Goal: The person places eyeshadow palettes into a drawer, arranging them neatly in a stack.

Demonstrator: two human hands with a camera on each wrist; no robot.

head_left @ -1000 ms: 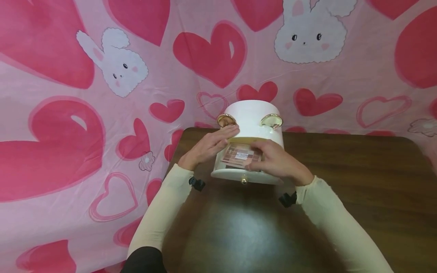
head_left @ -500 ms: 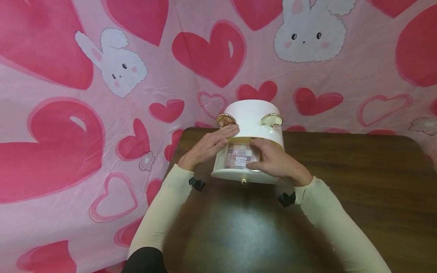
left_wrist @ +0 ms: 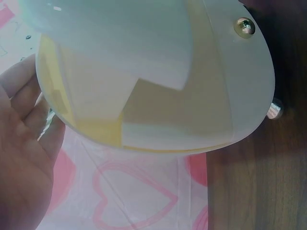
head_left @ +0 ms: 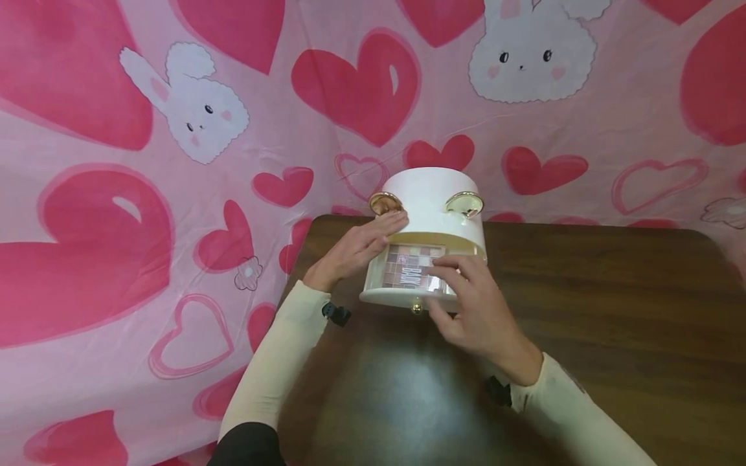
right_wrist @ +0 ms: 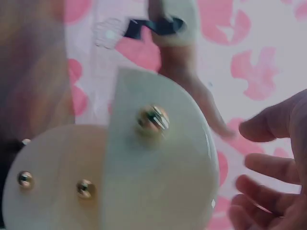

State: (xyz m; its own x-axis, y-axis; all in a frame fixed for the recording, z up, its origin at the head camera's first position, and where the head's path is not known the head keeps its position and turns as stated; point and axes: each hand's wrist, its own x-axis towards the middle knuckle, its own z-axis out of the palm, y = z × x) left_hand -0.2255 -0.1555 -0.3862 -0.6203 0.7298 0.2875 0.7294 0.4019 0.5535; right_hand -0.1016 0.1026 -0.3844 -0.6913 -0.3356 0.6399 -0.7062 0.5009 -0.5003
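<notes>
A white rounded cosmetics organizer (head_left: pixel 434 200) stands on the table, with two gold rings on its upper part. One drawer (head_left: pixel 379 296) is pulled out at the front, with a gold knob (head_left: pixel 416 309). In that drawer lies an eyeshadow palette (head_left: pixel 402 268) under a clear, lettered cover. My left hand (head_left: pixel 352 252) rests with straight fingers against the organizer's left side, fingertips near the left ring. Over the drawer's right side, my right hand (head_left: pixel 480 310) has its fingers spread and holds nothing, overlapping the palette's right edge. The right wrist view shows fingers (right_wrist: pixel 271 167) beside the drawer front (right_wrist: pixel 168 177).
The dark wooden table (head_left: pixel 606 310) extends to the right and in front. A pink cloth (head_left: pixel 326 103) with hearts and rabbits hangs behind and to the left. Lower on the organizer, more gold knobs (right_wrist: pixel 85 188) show in the right wrist view.
The palette has settled from tilted to flat in the drawer. My right hand has let go of it and drawn back toward me to the right. The left hand stays put.
</notes>
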